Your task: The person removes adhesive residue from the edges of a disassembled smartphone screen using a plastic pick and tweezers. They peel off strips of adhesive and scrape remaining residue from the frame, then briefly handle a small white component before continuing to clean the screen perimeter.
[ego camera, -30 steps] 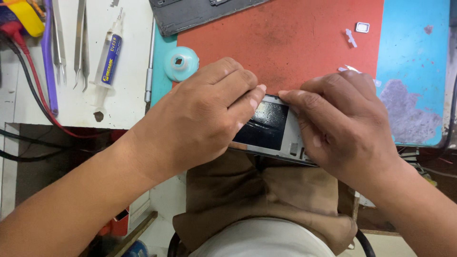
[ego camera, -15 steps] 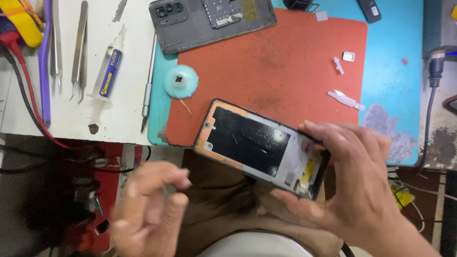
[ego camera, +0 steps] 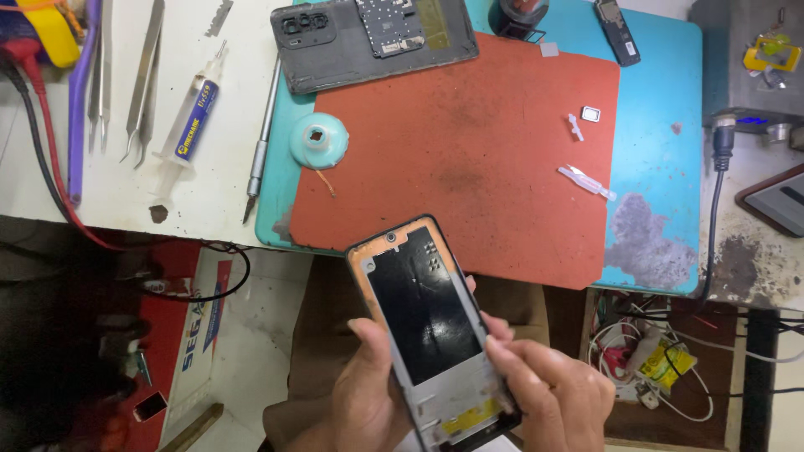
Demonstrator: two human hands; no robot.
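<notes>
Black glass and grey metal make up the opened phone frame (ego camera: 429, 326), a rectangular screen assembly with an orange-edged top and a yellow strip near its lower end, held tilted over the person's lap, just off the near edge of the bench. The left hand (ego camera: 364, 393) grasps it from the left side, thumb curled over the frame's left rim and the other fingers hidden behind it. The right hand (ego camera: 557, 393) grips the lower right edge, its fingertips (ego camera: 502, 351) pressed against the grey metal side rail.

Beyond the fingers, further up the bench, lies a red-brown rubber work mat (ego camera: 469, 134) on a turquoise mat (ego camera: 662, 100). Past the top of the frame, well apart from both hands, sits a small pale turquoise round cup (ego camera: 319, 140). Further off is a dark grey phone back housing (ego camera: 373, 38) with camera openings. To the far left of the left hand, on the white table top (ego camera: 209, 201), lie a syringe of flux with a blue label (ego camera: 188, 125), a slim metal screwdriver (ego camera: 262, 142) and steel tweezers (ego camera: 142, 79). Up and right of the right hand's fingers, small white plastic bits (ego camera: 586, 180) rest on the red-brown mat.
</notes>
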